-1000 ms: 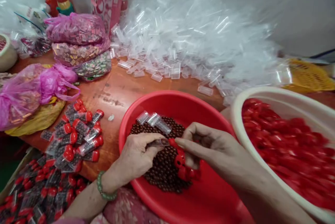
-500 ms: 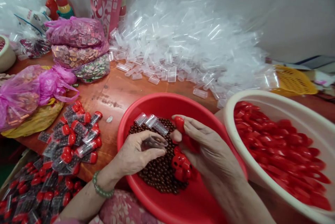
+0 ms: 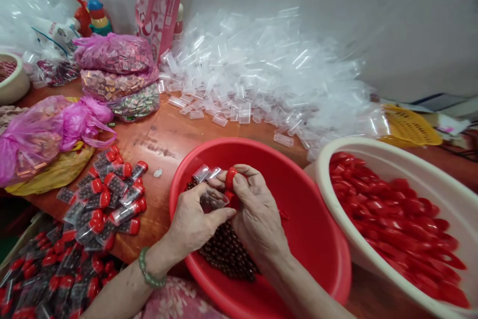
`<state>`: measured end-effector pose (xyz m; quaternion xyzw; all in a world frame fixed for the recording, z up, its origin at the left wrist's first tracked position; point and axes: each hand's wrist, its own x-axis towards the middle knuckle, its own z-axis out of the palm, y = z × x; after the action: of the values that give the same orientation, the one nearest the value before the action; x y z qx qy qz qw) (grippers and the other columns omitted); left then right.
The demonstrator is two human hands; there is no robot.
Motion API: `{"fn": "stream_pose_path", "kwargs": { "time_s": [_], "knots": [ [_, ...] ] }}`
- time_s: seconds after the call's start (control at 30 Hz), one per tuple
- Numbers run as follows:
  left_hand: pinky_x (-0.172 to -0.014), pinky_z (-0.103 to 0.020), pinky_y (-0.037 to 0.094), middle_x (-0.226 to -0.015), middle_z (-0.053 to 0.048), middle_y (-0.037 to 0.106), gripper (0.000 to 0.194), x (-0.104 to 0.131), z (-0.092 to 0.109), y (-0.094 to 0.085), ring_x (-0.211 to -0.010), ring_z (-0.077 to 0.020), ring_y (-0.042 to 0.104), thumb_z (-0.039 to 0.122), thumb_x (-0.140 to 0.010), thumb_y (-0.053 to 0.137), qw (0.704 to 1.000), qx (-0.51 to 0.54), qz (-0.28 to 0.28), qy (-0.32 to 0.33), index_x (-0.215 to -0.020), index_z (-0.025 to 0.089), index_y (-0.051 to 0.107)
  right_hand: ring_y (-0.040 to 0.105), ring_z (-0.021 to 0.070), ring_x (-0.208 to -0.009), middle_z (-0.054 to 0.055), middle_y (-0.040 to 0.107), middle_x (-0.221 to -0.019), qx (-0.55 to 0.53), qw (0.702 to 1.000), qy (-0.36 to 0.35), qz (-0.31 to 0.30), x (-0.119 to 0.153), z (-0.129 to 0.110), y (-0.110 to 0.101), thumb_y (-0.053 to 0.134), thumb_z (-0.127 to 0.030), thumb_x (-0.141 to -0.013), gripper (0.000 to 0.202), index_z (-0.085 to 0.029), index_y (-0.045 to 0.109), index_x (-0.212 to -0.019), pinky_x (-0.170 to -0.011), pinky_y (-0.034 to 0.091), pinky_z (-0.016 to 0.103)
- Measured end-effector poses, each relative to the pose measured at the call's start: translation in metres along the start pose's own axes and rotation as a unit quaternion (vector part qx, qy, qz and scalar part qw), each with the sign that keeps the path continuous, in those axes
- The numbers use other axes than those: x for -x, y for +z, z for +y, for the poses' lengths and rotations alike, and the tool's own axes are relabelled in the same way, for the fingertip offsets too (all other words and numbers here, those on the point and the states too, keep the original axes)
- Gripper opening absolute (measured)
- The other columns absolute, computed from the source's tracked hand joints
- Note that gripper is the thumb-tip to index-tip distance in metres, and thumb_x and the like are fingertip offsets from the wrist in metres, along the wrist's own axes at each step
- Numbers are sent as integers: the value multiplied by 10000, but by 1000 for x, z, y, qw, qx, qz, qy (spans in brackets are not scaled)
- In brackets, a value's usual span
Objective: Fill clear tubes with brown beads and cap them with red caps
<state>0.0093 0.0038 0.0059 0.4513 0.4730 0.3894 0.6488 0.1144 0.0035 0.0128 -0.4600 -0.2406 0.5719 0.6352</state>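
Observation:
My left hand (image 3: 192,222) is closed around a clear plastic container (image 3: 214,199) with dark brown balls inside, its mouth turned to the right. Pinched in my right hand (image 3: 256,204) is a red cap (image 3: 230,178), held close beside that mouth; I cannot tell whether they touch. Both hands are over a red basin (image 3: 298,199). Many brown balls (image 3: 226,254) lie in it, partly covered by my hands. Clear empty containers (image 3: 202,173) rest on the balls at the far side.
Filled red-capped containers (image 3: 108,194) are heaped at left. A white basin (image 3: 373,146) of red caps (image 3: 392,214) stands at right. Behind lies a big pile of clear containers (image 3: 254,70). Pink bags (image 3: 115,55) and a yellow basket (image 3: 411,125) are further out.
My right hand has moved left and brought the red cap up beside the container in my left hand. The cluster of red caps under my right hand is now mostly out of sight.

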Motion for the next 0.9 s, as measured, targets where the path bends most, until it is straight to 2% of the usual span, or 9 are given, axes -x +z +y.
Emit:
{"fn": "stream_pose_path", "kwargs": {
  "time_s": [0.17,0.3,0.43,0.57,0.63,0.7,0.83,0.9],
  "knots": [
    [-637,-205,446,-723,21,639,117,2,-3,-1,-645,-95,572,113,-709,677,999,-37,6,8,-778,162,596,608,125,-670,-18,648,-743,88,996,-8,13,0,-12,-15,773,-376,-724,267,-245,619,-899,-664,505,249],
    [-666,-206,466,-780,-4,673,98,2,-5,-1,-688,-107,602,109,-735,660,998,-55,-8,29,-809,156,617,565,101,-636,-8,649,-753,178,983,36,-12,0,-25,-33,751,-407,-759,284,-237,660,-967,-592,464,195],
    [-705,-220,475,-825,-24,681,83,4,-9,-3,-738,-125,618,106,-784,608,991,-89,-26,93,-847,155,630,565,105,-663,6,657,-773,253,963,75,-55,3,-34,-43,747,-431,-760,313,-216,695,-982,-598,464,194],
    [-777,-246,468,-878,-45,677,110,6,-11,-4,-818,-149,616,87,-805,566,969,-166,-22,184,-859,163,626,557,110,-531,-4,619,-609,311,937,122,-98,7,-38,-44,696,-506,-783,384,-193,719,-1005,-507,457,216],
    [-780,-256,459,-873,-55,655,134,6,-10,-4,-831,-158,600,55,-799,534,958,-196,-23,209,-844,161,601,536,102,-448,-14,596,-542,317,929,152,-117,9,-39,-43,699,-518,-774,396,-182,735,-981,-449,443,215],
    [-749,-260,445,-846,-59,616,147,6,-9,-4,-811,-161,570,27,-785,504,950,-220,-26,220,-805,159,566,571,102,-462,1,642,-593,296,932,175,-114,11,-38,-43,747,-497,-730,374,-181,752,-931,-468,480,215],
    [-682,-256,405,-799,-45,548,171,6,-10,-3,-757,-149,514,-7,-752,477,941,-244,-31,230,-751,157,524,645,113,-583,39,729,-775,225,943,238,-59,10,-34,-44,859,-416,-593,375,-193,763,-879,-574,548,217],
    [-671,-256,394,-780,-36,541,164,5,-11,-3,-742,-143,505,-1,-756,481,944,-238,-41,224,-739,156,526,648,110,-604,38,734,-773,209,945,248,-48,9,-31,-46,882,-375,-559,385,-197,757,-877,-576,539,202]
  ]
}}
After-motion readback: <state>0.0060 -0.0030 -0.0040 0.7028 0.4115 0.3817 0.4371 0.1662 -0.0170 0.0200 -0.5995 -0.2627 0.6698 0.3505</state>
